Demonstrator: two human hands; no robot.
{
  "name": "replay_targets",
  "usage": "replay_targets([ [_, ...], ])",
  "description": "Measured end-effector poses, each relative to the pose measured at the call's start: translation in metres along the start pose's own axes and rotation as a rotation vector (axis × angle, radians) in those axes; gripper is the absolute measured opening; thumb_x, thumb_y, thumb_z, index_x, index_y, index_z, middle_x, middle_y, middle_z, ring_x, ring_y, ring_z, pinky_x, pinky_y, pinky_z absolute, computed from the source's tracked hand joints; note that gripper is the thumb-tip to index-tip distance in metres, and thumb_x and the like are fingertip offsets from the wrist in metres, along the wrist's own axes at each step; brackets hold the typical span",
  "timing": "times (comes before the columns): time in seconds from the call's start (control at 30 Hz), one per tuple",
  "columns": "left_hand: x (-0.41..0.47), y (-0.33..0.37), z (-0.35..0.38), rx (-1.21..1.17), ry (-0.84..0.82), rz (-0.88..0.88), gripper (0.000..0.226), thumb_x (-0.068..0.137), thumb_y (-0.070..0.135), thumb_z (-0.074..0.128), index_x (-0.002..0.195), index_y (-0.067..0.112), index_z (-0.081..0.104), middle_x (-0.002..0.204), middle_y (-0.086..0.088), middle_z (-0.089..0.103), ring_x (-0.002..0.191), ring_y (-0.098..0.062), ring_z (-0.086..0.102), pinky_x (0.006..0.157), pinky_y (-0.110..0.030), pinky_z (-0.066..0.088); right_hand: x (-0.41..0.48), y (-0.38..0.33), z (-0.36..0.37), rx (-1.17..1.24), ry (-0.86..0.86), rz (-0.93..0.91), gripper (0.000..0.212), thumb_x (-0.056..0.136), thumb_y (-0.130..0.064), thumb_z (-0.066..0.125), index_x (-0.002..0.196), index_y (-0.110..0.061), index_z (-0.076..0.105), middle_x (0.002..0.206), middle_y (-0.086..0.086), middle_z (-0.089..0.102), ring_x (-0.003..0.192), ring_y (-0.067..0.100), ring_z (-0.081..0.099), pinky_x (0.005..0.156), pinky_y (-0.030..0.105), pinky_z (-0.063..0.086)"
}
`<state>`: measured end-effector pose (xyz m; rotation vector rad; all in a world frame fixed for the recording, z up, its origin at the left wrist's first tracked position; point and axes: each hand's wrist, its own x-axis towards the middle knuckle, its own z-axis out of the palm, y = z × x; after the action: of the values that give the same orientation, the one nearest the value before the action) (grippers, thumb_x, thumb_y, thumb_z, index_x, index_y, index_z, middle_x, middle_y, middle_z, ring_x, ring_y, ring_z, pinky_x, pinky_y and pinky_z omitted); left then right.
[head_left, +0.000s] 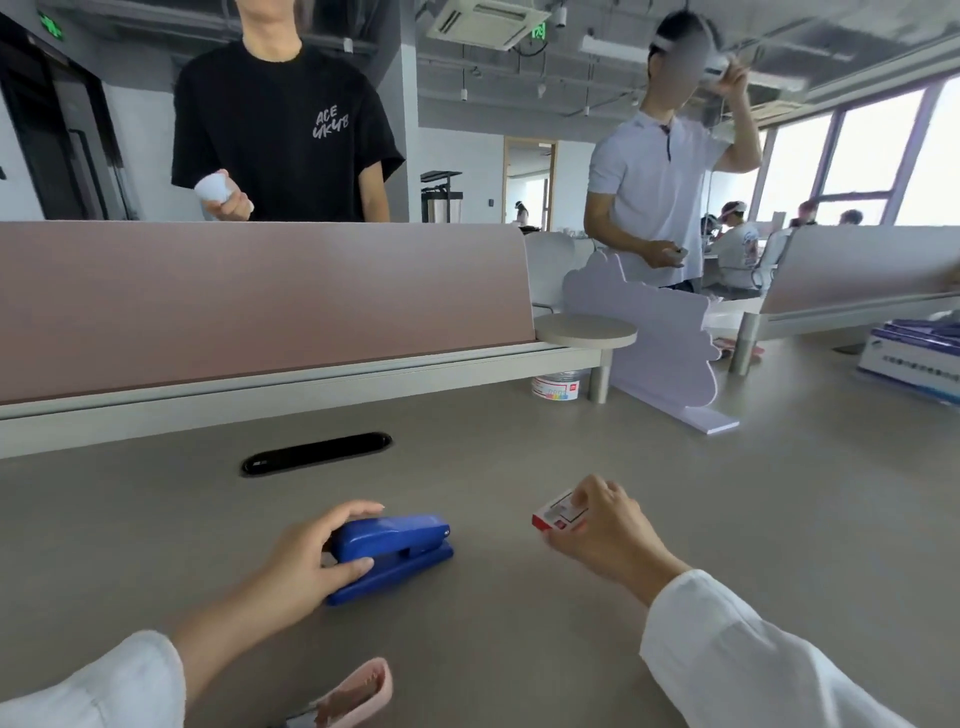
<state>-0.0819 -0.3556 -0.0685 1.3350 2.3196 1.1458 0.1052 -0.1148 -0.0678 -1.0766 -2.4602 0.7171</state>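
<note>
L hand (306, 558) grips blue stapler (400, 545); R hand (597, 525) pinches small red box (556, 514), stapler well apart.

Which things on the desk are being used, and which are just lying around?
In use: blue stapler, gripped by the left hand; small red and white box, pinched by the right hand.
Lying about: pink stapler, white tub, purple divider.

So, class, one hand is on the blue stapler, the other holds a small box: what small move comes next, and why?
Probably swing open the top of the blue stapler: it lies closed on the desk, the left hand grips its rear, and the right hand pinches the small box.
</note>
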Motion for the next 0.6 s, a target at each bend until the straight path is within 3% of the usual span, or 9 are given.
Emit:
replay_targets([
  [0.1,0.028,0.005,0.024,0.000,-0.058,0.010,0.053,0.080,0.017,0.067,0.102,0.062,0.049,0.113,0.015,0.059,0.085,-0.031,0.063,0.081,-0.029,0.051,0.029,0.048,-0.030,0.029,0.137,0.127,0.047,0.067,-0.044,0.070,0.099,-0.016,0.049,0.109,0.005,0.051,0.104,0.026,0.047,0.080,0.028,0.040],
  [0.27,0.085,0.026,0.063,0.041,-0.151,0.077,0.053,0.079,0.024,0.069,0.102,0.066,0.046,0.110,0.023,0.062,0.092,-0.016,0.065,0.088,-0.031,0.053,0.074,0.110,-0.063,-0.002,0.252,0.252,0.050,0.072,-0.043,0.069,0.107,-0.014,0.049,0.115,0.007,0.051,0.109,0.028,0.041,0.080,0.030,0.036],
  [0.43,0.127,0.052,0.103,-0.005,-0.150,0.173,0.064,0.078,0.018,0.070,0.100,0.072,0.043,0.109,0.049,0.048,0.096,0.006,0.058,0.082,-0.011,0.049,0.121,0.160,-0.089,0.002,0.322,0.363,0.052,0.072,-0.046,0.068,0.107,-0.012,0.049,0.118,0.008,0.052,0.113,0.030,0.042,0.091,0.037,0.042],
  [0.5,0.144,0.056,0.120,-0.034,-0.128,0.187,0.063,0.077,0.017,0.071,0.097,0.071,0.046,0.108,0.044,0.054,0.096,0.006,0.059,0.081,-0.010,0.049,0.140,0.179,-0.094,0.001,0.326,0.380,0.052,0.073,-0.045,0.068,0.108,-0.011,0.049,0.118,0.009,0.052,0.114,0.031,0.041,0.090,0.036,0.041],
  [0.6,0.169,0.061,0.142,-0.056,-0.104,0.178,0.059,0.077,0.019,0.070,0.095,0.071,0.048,0.109,0.027,0.059,0.089,-0.006,0.064,0.082,-0.019,0.050,0.167,0.200,-0.095,-0.022,0.325,0.394,0.054,0.073,-0.045,0.067,0.111,-0.010,0.050,0.121,0.010,0.053,0.116,0.032,0.042,0.092,0.038,0.040],
])
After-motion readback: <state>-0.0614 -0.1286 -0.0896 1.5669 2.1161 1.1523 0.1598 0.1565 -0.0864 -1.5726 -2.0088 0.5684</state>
